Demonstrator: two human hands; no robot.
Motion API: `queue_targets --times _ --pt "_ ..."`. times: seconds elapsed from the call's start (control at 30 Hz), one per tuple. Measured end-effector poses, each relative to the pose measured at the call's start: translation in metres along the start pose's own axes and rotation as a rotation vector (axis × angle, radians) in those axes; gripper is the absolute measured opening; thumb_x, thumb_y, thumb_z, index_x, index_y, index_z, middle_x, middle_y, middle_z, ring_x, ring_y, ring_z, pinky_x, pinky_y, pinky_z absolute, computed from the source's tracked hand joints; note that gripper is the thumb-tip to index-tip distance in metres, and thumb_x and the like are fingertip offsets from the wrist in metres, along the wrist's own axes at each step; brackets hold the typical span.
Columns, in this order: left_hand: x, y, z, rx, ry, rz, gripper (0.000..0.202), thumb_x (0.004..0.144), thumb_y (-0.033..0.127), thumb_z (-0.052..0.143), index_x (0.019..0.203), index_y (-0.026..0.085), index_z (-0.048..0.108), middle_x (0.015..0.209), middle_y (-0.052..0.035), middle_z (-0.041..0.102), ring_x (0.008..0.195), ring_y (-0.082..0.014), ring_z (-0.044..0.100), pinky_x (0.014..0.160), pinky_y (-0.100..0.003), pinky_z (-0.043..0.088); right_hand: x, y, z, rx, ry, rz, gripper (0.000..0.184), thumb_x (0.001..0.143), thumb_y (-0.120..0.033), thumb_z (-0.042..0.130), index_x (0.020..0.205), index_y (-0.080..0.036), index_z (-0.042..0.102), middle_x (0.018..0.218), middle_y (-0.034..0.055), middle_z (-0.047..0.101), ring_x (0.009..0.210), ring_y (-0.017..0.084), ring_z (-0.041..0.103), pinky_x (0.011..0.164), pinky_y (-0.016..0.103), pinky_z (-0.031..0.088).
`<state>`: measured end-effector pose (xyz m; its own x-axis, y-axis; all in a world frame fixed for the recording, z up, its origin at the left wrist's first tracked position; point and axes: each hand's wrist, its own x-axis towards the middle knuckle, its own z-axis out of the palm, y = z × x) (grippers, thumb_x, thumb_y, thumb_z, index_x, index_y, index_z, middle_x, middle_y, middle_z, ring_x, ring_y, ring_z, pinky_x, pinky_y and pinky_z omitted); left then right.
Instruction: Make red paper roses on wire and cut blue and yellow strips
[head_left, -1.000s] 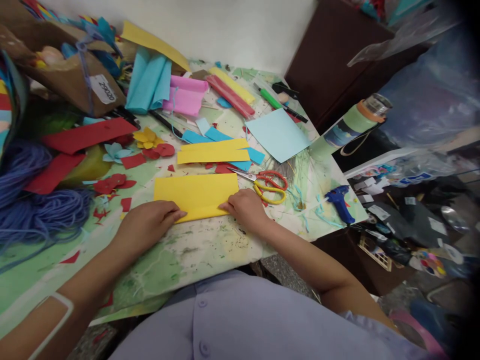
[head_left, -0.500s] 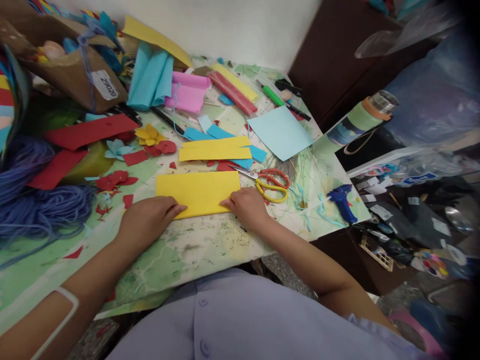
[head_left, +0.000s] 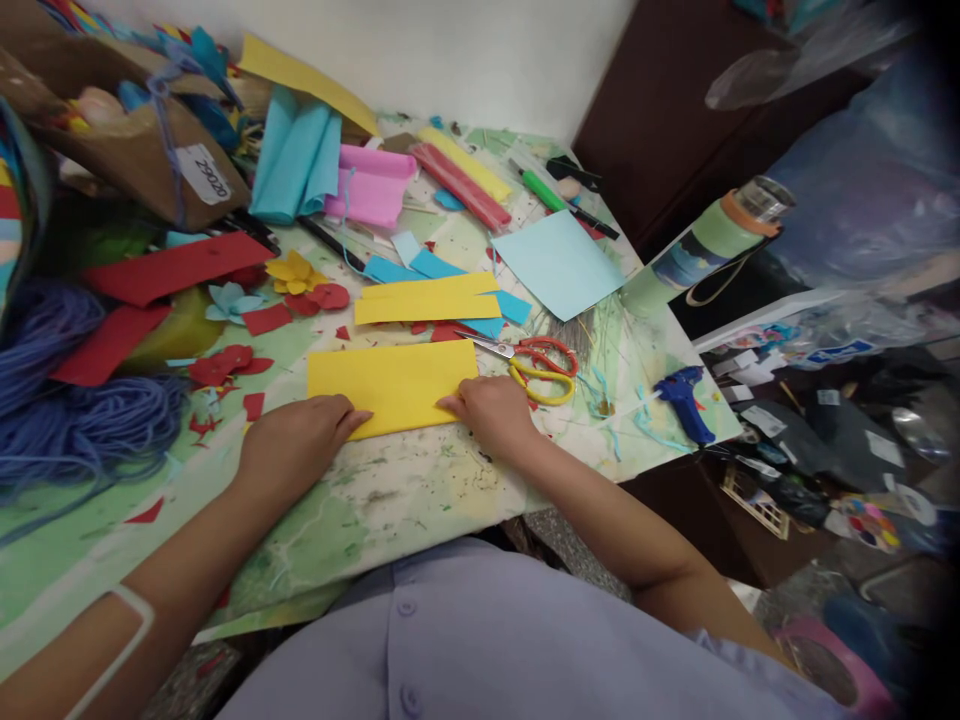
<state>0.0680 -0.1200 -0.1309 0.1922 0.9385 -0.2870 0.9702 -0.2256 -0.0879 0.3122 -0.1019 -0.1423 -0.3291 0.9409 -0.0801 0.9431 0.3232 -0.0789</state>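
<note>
A folded sheet of yellow paper (head_left: 394, 385) lies on the table in front of me, its near edge running between my hands. My left hand (head_left: 300, 440) grips the near left corner, thumb on top and fingers curled. At the near right corner, my right hand (head_left: 499, 415) does the same with its thumb resting on the paper. The undersides of the fingers are hidden. Scissors (head_left: 544, 368) with red and yellow handles lie just beyond my right hand. Cut yellow strips (head_left: 427, 298) rest behind the sheet, over blue strips (head_left: 516, 306).
Purple yarn (head_left: 97, 425), red paper strips (head_left: 180, 268) and paper flowers (head_left: 296, 272) lie at left. A light blue sheet (head_left: 559, 262) lies behind the scissors. A blue glue gun (head_left: 684, 402) sits near the right table edge, with a bottle (head_left: 716, 240) beyond.
Both hands keep their hold on the yellow paper, which stays in place on the table. The whole view has shifted very slightly.
</note>
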Motion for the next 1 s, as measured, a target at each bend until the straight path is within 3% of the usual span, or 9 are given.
queue_targets --times 0.2,0.47,0.53,0.63,0.7,0.77,0.9,1.0 --pt "-0.001 0.002 0.002 -0.027 -0.003 0.008 0.047 0.099 0.049 0.028 0.085 0.018 0.060 0.088 -0.0103 0.068 0.081 -0.0276 0.065 0.054 -0.031 0.026 0.001 -0.001 0.000 -0.008 -0.011 0.013 0.049 0.097 -0.058 0.046 0.086 -0.016 0.070 0.082 0.0078 0.073 0.073 0.021 0.065 0.059 0.029 0.026" --pt "-0.003 0.000 0.009 -0.020 0.121 0.090 0.050 0.099 0.047 0.026 0.086 0.017 0.064 0.081 -0.0126 0.067 0.077 -0.0281 0.063 0.059 -0.035 0.037 0.001 -0.001 0.001 0.004 0.013 0.007 0.049 0.096 -0.058 0.047 0.086 -0.015 0.070 0.081 0.0090 0.072 0.074 0.022 0.064 0.063 0.031 0.030" --pt "-0.003 0.000 0.013 -0.015 0.227 0.132 0.044 0.099 0.039 0.031 0.100 0.016 0.068 0.095 -0.0163 0.070 0.092 -0.0317 0.063 0.075 -0.041 0.044 0.002 -0.001 0.003 0.000 0.027 0.002 0.049 0.096 -0.058 0.047 0.087 -0.016 0.070 0.082 0.0095 0.071 0.077 0.022 0.063 0.067 0.032 0.032" --pt "-0.003 -0.001 0.020 -0.045 0.373 0.316 0.042 0.096 0.021 0.034 0.128 0.025 0.062 0.132 -0.0128 0.063 0.124 -0.0321 0.054 0.102 -0.049 0.036 0.002 0.000 0.007 -0.018 0.102 -0.007 0.050 0.096 -0.059 0.046 0.088 -0.016 0.068 0.086 0.0112 0.070 0.088 0.025 0.061 0.075 0.035 0.034" --pt "-0.004 -0.001 0.023 -0.063 0.374 0.487 0.050 0.094 0.015 0.034 0.137 0.032 0.054 0.146 -0.0049 0.054 0.136 -0.0268 0.046 0.110 -0.047 0.030 0.002 0.000 0.010 -0.037 0.162 -0.007 0.051 0.096 -0.060 0.043 0.092 -0.015 0.066 0.090 0.0122 0.068 0.093 0.027 0.058 0.080 0.037 0.034" --pt "-0.006 -0.001 0.025 -0.051 0.360 0.583 0.054 0.094 0.012 0.032 0.140 0.033 0.050 0.152 -0.0015 0.047 0.141 -0.0226 0.041 0.114 -0.045 0.028 0.001 0.001 0.012 -0.057 0.203 -0.010 0.052 0.097 -0.061 0.040 0.095 -0.015 0.064 0.093 0.0125 0.066 0.095 0.028 0.056 0.081 0.038 0.034" --pt "-0.009 0.005 0.021 -0.028 0.366 0.568 0.058 0.093 0.008 0.027 0.142 0.031 0.048 0.156 -0.0014 0.042 0.145 -0.0207 0.036 0.118 -0.048 0.021 0.001 0.001 0.014 -0.075 0.224 -0.007 0.052 0.096 -0.061 0.041 0.096 -0.014 0.062 0.096 0.0132 0.064 0.095 0.027 0.052 0.083 0.038 0.033" --pt "-0.005 0.011 0.022 -0.043 0.284 0.594 0.060 0.090 0.008 0.028 0.146 0.022 0.046 0.155 -0.0069 0.043 0.146 -0.0218 0.034 0.120 -0.047 0.022 0.001 0.001 0.013 -0.074 0.213 -0.004 0.051 0.096 -0.060 0.042 0.098 -0.014 0.061 0.098 0.0138 0.063 0.095 0.028 0.051 0.084 0.039 0.033"
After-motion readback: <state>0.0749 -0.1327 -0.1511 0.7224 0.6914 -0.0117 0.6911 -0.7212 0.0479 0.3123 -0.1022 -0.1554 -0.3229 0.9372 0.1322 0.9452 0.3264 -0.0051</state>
